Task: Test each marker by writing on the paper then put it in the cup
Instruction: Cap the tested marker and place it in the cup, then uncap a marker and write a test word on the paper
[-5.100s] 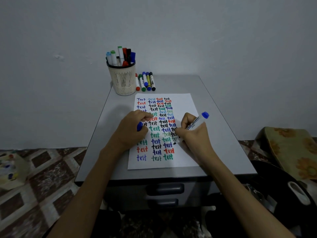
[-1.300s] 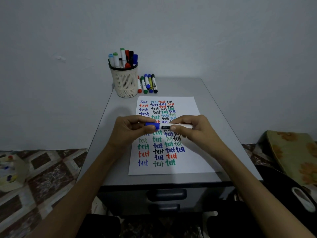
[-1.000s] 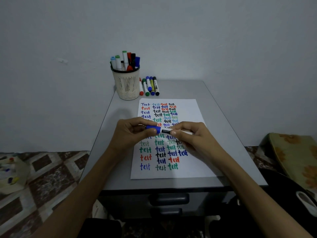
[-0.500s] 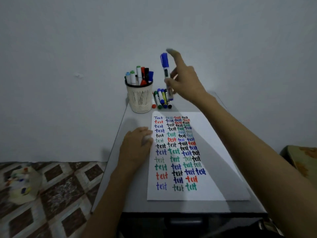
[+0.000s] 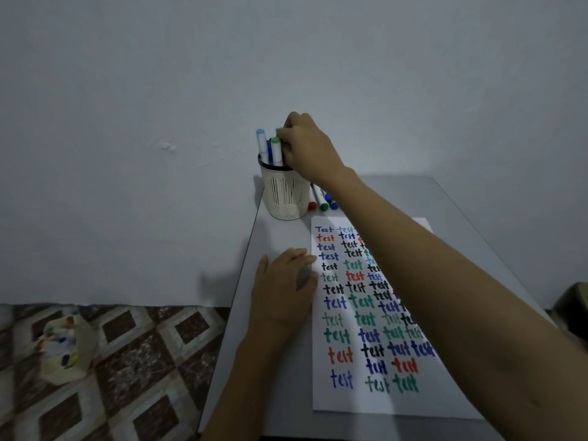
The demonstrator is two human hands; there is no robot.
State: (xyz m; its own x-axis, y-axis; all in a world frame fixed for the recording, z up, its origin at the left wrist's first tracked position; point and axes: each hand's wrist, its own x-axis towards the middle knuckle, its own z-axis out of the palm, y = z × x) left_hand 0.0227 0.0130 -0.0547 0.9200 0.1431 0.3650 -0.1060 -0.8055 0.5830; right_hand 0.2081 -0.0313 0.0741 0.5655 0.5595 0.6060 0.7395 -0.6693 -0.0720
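Right hand (image 5: 307, 151) has moved left from its raised position beside the cup (image 5: 286, 198) and now sits over the cup's mouth, fingers (image 5: 286, 138) down among the stored markers (image 5: 276, 151). The blue marker it carried upright can no longer be seen.

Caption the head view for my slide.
Right hand over the marker cup, left hand resting at the paper edge.

The right hand (image 5: 307, 148) hides its own fingers above the cup (image 5: 286, 192). Its forearm (image 5: 413, 253) covers most of the loose markers (image 5: 324, 203) right of them.
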